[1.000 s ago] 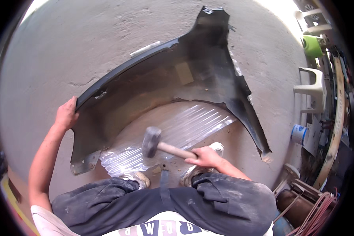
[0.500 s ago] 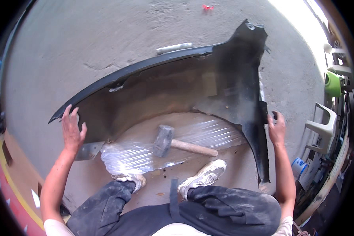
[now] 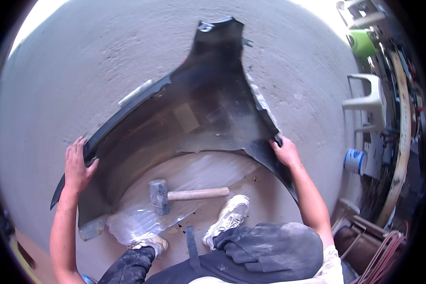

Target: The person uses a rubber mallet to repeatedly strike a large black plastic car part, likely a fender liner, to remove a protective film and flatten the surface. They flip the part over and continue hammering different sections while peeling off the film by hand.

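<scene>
A large dark car fender (image 3: 151, 113) lies inner side up on the floor in front of me, its narrow end pointing away. My left hand (image 3: 79, 165) is closed around its left edge, fingers outside and thumb on the inner side. On the opposite edge my right hand (image 3: 286, 151) grips the fender, its fingertips partly hidden. Within the fender's arch, nearer my feet, a sledgehammer (image 3: 160, 197) with a grey head and short wooden handle rests by a clear plastic sheet (image 3: 137, 222).
A pale tube (image 3: 135, 92) lies beyond the fender's left edge. Along the right stand a white plastic stool (image 3: 371, 97), a green container (image 3: 362, 43), a white and blue can (image 3: 355, 161) and a coil of reddish cable (image 3: 383, 258). My shoes (image 3: 229, 220) are close to the hammer.
My right hand has gone from open beside the fender to gripping its edge; my left hand has closed on the other edge. The whole view has turned, so fender and hammer appear rotated counterclockwise.
</scene>
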The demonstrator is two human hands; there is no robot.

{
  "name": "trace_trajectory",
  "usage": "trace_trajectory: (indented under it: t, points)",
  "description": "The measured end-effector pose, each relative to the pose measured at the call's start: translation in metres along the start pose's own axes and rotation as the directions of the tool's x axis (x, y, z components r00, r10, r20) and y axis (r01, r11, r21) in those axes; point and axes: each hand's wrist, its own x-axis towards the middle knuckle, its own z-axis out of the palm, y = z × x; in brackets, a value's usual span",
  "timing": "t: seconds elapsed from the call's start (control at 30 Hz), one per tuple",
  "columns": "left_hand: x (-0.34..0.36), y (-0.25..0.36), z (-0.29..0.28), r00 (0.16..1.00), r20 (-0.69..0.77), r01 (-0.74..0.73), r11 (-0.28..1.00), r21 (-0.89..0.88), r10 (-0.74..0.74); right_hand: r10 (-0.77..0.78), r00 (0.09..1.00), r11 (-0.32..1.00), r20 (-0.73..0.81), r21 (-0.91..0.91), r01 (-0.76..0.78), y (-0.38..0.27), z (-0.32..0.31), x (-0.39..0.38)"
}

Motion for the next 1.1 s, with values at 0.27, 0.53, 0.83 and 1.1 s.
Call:
trace_trajectory:
  t: [0.27,0.53,0.83,1.1]
  points:
    - [0.024,0.004,0.008,0.977,0.184,0.123,0.989,-0.087,-0.106,-0.005,0.998,1.0,0.066,-0.027,0.007,0.016,0.007,-0.002]
    - [-0.015,-0.021,-0.016,0.995,0.099,0.027,0.996,-0.079,-0.019,-0.04,0.999,0.997,-0.008,0.069,0.041,0.002,-0.017,-0.037]
    - [-0.113,-0.091,-0.101,0.999,-0.018,0.03,0.997,0.068,-0.029,-0.235,0.953,0.91,-0.19,0.301,0.284,-0.072,-0.059,-0.103]
    - [-0.188,-0.098,-0.158,0.947,-0.195,0.267,0.963,0.041,-0.255,-0.498,0.74,0.587,-0.452,0.452,0.672,-0.15,-0.1,-0.144]
